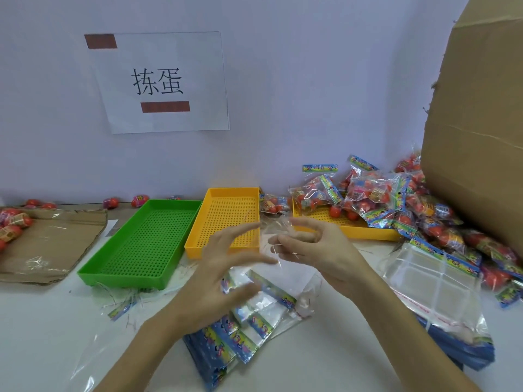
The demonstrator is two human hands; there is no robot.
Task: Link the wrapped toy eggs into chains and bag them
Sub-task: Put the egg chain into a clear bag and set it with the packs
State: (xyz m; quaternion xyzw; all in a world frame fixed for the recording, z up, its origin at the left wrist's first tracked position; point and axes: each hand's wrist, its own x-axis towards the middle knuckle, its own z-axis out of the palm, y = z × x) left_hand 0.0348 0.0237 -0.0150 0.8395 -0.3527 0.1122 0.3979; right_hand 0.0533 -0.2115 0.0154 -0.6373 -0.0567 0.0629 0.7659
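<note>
Both forearms rise from the bottom edge and meet mid-frame. The left hand (215, 281), coming from 7 o'clock, is open, its fingers spread and lightly bent toward 2 o'clock. The right hand (314, 250), from 5 o'clock, has its fingers curled, fingertips (278, 240) pinching thin clear film.

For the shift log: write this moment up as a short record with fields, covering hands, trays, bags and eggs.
left hand: fingers spread, holding nothing
right hand: pinches a clear bag
green tray: holds nothing
middle yellow tray: holds nothing
far yellow tray: loose eggs and filled bags
empty bags: stacked flat below the hands
loose eggs: on cardboard at far left
cardboard box: stands at right
</note>
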